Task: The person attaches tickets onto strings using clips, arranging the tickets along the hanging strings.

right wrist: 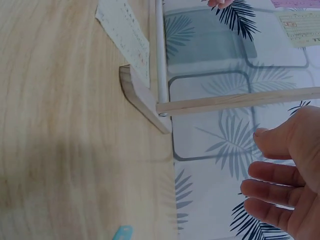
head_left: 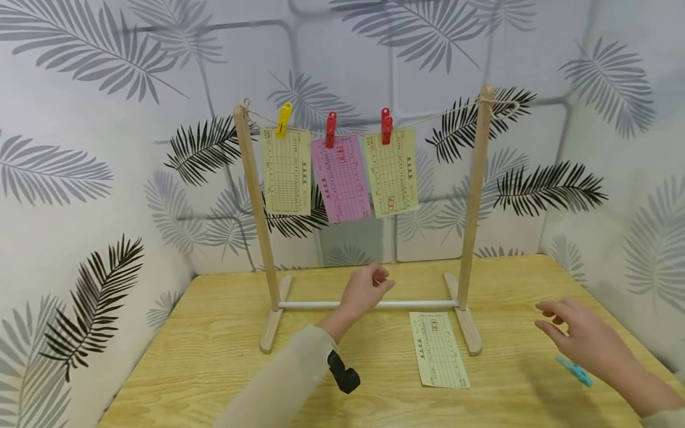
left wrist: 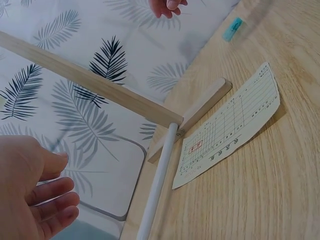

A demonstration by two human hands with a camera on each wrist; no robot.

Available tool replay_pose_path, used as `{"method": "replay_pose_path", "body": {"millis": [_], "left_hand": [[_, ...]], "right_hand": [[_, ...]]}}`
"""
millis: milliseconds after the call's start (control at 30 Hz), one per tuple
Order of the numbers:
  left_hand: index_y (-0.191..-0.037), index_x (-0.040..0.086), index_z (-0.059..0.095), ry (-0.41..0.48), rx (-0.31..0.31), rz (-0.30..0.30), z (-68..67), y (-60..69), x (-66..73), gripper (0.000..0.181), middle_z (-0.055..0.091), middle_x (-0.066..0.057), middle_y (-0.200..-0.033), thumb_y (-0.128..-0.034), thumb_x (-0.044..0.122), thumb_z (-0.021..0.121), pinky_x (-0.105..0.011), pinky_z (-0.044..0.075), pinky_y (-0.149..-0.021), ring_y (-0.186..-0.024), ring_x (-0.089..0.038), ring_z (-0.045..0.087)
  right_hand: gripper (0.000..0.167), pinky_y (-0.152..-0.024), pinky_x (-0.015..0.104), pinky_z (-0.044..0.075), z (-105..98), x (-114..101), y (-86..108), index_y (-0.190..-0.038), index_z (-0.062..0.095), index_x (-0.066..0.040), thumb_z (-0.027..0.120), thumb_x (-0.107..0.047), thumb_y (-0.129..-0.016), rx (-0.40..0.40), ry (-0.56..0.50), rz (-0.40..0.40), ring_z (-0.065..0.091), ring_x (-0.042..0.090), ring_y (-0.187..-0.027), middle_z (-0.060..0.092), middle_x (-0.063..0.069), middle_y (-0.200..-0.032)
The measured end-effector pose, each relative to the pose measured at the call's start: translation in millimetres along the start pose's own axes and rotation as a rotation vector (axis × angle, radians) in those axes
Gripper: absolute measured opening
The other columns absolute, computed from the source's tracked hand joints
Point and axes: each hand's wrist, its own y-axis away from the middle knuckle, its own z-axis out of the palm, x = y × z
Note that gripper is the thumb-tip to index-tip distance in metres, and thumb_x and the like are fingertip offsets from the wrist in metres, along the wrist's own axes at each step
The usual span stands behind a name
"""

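Observation:
My left hand (head_left: 365, 290) hovers near the white crossbar (head_left: 417, 304) of a wooden stand, its fingers loosely curved around nothing. Over at the right, my right hand (head_left: 585, 336) hangs above the table with relaxed fingers, also holding nothing. Just below it lies a teal clothespin (head_left: 575, 371). A pale yellow printed slip (head_left: 440, 351) lies flat on the table between the hands, by the stand's right foot. From the string above hang a yellow slip (head_left: 287, 172), a pink slip (head_left: 342, 178) and another yellow slip (head_left: 392, 172), held by one yellow and two red clothespins.
The stand's left post (head_left: 257, 208) and right post (head_left: 475, 208) rise from wooden feet on the table (head_left: 214, 356). A thin string (head_left: 433, 117) runs between their tops. Leaf-patterned wall covering (head_left: 160, 238) closes off the back and sides.

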Motion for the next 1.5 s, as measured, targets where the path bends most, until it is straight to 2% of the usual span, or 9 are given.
{"method": "replay_pose_path", "body": {"millis": [167, 433, 633, 833, 1067, 1200, 1267, 1400, 1500], "left_hand": [[-0.097, 0.006, 0.064, 0.013, -0.017, -0.01, 9.7, 2.4, -5.7, 0.015, 0.064, -0.001, -0.085, -0.0878, 0.018, 0.066, -0.026, 0.048, -0.066, -0.075, -0.014, 0.058], [-0.103, 0.007, 0.064, 0.016, -0.09, -0.064, 27.8, 6.1, -11.3, 0.02, 0.063, -0.001, -0.09, -0.0894, 0.022, 0.064, -0.027, 0.048, -0.067, -0.081, -0.014, 0.058], [-0.106, 0.007, 0.065, 0.004, -0.133, -0.1, 39.7, 7.0, -15.5, 0.025, 0.063, 0.0, -0.092, -0.0898, 0.025, 0.063, -0.026, 0.048, -0.068, -0.083, -0.013, 0.058], [-0.105, 0.002, 0.064, -0.017, -0.157, -0.1, 47.6, 11.8, -21.4, 0.025, 0.063, 0.0, -0.089, -0.0894, 0.021, 0.064, -0.026, 0.048, -0.067, -0.081, -0.014, 0.059], [-0.106, 0.003, 0.064, -0.046, -0.195, -0.118, 58.6, 12.6, -24.8, 0.026, 0.063, -0.001, -0.091, -0.0893, 0.023, 0.064, -0.026, 0.048, -0.067, -0.081, -0.013, 0.059], [-0.108, 0.005, 0.065, -0.096, -0.209, -0.122, 67.6, 11.9, -22.9, 0.027, 0.064, 0.0, -0.093, -0.0888, 0.024, 0.064, -0.025, 0.048, -0.067, -0.082, -0.012, 0.059], [-0.107, 0.007, 0.065, -0.138, -0.213, -0.119, 71.3, 11.7, -21.8, 0.026, 0.063, 0.001, -0.09, -0.0883, 0.025, 0.065, -0.024, 0.046, -0.064, -0.077, -0.01, 0.058], [-0.091, 0.01, 0.065, -0.221, -0.223, -0.105, 78.2, 11.2, -22.9, 0.017, 0.054, 0.004, -0.072, -0.088, 0.027, 0.065, -0.022, 0.037, -0.052, -0.059, -0.008, 0.045], [-0.084, 0.012, 0.064, -0.279, -0.216, -0.099, 83.6, 10.7, -25.7, 0.015, 0.05, 0.005, -0.068, -0.0879, 0.027, 0.065, -0.023, 0.034, -0.05, -0.057, -0.008, 0.041]], "right_hand": [[0.027, -0.058, 0.034, 0.048, 5.2, 6.0, 10.7, -0.105, 0.064, 0.0, 0.071, -0.014, -0.082, -0.05, -0.015, 0.054, 0.059, 0.026, -0.077, 0.062, 0.009, -0.093], [0.029, -0.063, 0.043, 0.049, 11.4, 13.4, 17.8, -0.104, 0.063, 0.004, 0.07, -0.015, -0.083, -0.146, -0.035, 0.125, 0.059, 0.029, -0.079, 0.062, 0.016, -0.096], [0.031, -0.063, 0.044, 0.048, 15.9, 25.3, 21.8, -0.103, 0.062, 0.007, 0.068, -0.016, -0.084, -0.232, -0.035, 0.183, 0.058, 0.032, -0.078, 0.06, 0.019, -0.094], [0.035, -0.064, 0.045, 0.048, 20.8, 38.0, 26.3, -0.103, 0.061, 0.011, 0.066, -0.019, -0.086, -0.298, -0.056, 0.241, 0.058, 0.031, -0.076, 0.059, 0.018, -0.091], [0.035, -0.063, 0.046, 0.047, 26.2, 46.4, 35.5, -0.1, 0.061, 0.012, 0.065, -0.021, -0.087, -0.285, -0.023, 0.264, 0.056, 0.032, -0.075, 0.057, 0.015, -0.086], [0.033, -0.063, 0.048, 0.045, 28.4, 47.4, 40.6, -0.098, 0.062, 0.011, 0.065, -0.02, -0.088, -0.258, 0.004, 0.25, 0.056, 0.033, -0.075, 0.058, 0.018, -0.086], [0.034, -0.065, 0.05, 0.045, 29.3, 48.1, 42.5, -0.098, 0.062, 0.012, 0.063, -0.022, -0.089, -0.264, 0.012, 0.254, 0.056, 0.035, -0.076, 0.059, 0.02, -0.086], [0.042, -0.068, 0.054, 0.044, 32.8, 51.1, 45.8, -0.099, 0.062, 0.013, 0.06, -0.029, -0.091, -0.315, 0.019, 0.268, 0.055, 0.042, -0.081, 0.06, 0.024, -0.089], [0.045, -0.068, 0.053, 0.044, 35.8, 53.7, 45.5, -0.098, 0.061, 0.014, 0.06, -0.031, -0.09, -0.354, 0.032, 0.263, 0.055, 0.042, -0.081, 0.06, 0.022, -0.087]]}}
